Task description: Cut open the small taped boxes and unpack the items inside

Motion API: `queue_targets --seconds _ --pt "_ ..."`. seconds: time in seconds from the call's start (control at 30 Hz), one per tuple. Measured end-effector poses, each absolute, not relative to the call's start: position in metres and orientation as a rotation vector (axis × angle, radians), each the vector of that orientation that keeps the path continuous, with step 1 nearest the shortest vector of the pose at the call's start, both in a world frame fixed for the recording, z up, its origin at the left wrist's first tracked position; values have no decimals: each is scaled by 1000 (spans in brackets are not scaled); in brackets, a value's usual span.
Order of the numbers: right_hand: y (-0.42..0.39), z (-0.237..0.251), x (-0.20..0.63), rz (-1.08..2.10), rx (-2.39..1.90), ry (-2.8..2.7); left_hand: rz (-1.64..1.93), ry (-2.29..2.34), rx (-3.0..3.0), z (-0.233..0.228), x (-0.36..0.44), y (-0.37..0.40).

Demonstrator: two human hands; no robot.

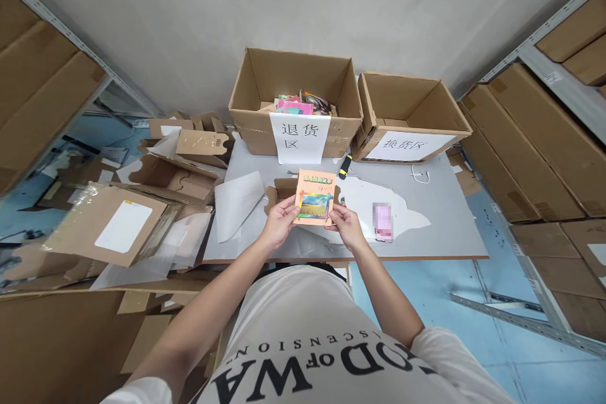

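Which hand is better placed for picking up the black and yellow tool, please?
Probably the right hand: the tool lies nearer to it, on its side of the book. The left hand holds the book's opposite edge, farther from the tool.

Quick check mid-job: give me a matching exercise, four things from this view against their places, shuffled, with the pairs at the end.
Things
1. Peach-coloured book
2. Black-and-yellow tool
3. Small pink item
4. Colourful printed items

Places
A. On the table, to the right of the right hand
B. Held between the left hand and the right hand
C. Inside the left box
D. On the table, just in front of where the left box and the right box meet

Pairs: 1-B, 2-D, 3-A, 4-C
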State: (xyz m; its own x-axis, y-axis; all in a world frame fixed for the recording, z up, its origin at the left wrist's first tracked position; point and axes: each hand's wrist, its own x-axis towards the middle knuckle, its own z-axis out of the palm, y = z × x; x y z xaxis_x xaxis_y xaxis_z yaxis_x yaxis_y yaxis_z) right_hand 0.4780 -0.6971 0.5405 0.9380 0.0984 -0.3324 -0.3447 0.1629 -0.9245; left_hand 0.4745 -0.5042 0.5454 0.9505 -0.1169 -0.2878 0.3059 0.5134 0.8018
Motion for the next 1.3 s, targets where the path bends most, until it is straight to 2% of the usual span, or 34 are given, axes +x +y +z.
queue_targets --seconds 0.27,0.8,0.93,1.1,1.3 --pt "-709 536 489 293 -1392 237 -255 333 1072 543 482 -501" --pt "-727 533 522 163 -1360 308 -294 301 1060 538 495 -503" --pt "-755 541 574 -20 -1316 381 -322 294 1117 535 495 -501" --pt "-815 570 677 -360 -1213 467 -308 331 1210 523 492 -491" --pt "-864 584 755 -532 -1074 662 -180 405 1286 505 481 -468"
